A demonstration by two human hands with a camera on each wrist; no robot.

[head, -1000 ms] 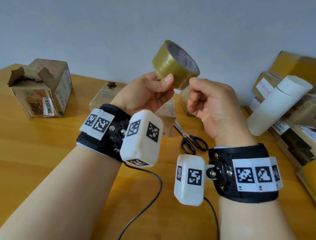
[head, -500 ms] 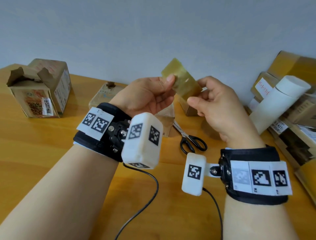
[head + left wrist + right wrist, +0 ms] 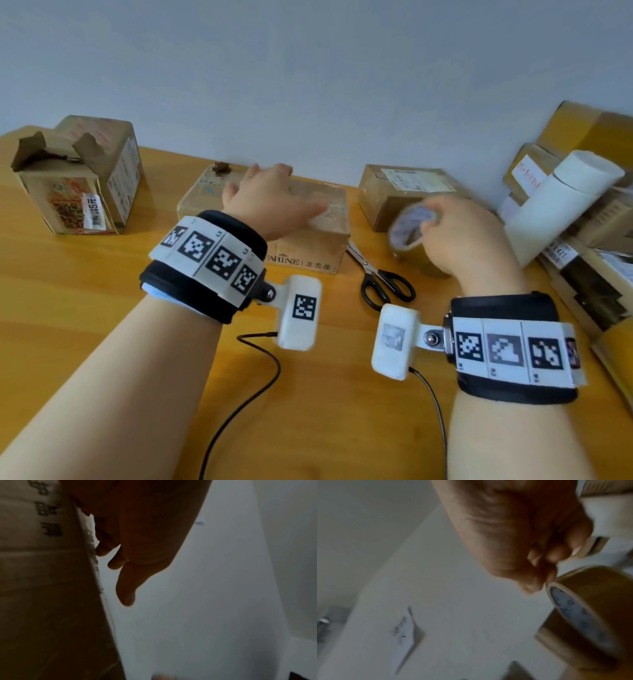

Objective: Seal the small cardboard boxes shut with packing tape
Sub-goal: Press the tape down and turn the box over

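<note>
A person's left hand [image 3: 270,202] lies spread, fingers straight, atop a flat cardboard box [image 3: 318,250] at the table's [image 3: 85,308] 12 o'clock; at 2 o'clock the right hand [image 3: 469,240] pinches the tape roll [image 3: 409,228], scissors [image 3: 380,281] between.

Two bare forearms reach forward, each wearing a black wrist band with a white camera unit. The left hand [image 3: 270,198], toward 11 o'clock, is spread flat with fingers straight, palm down. The right hand [image 3: 469,236], toward 1 o'clock, has fingers curled in a grip.
</note>
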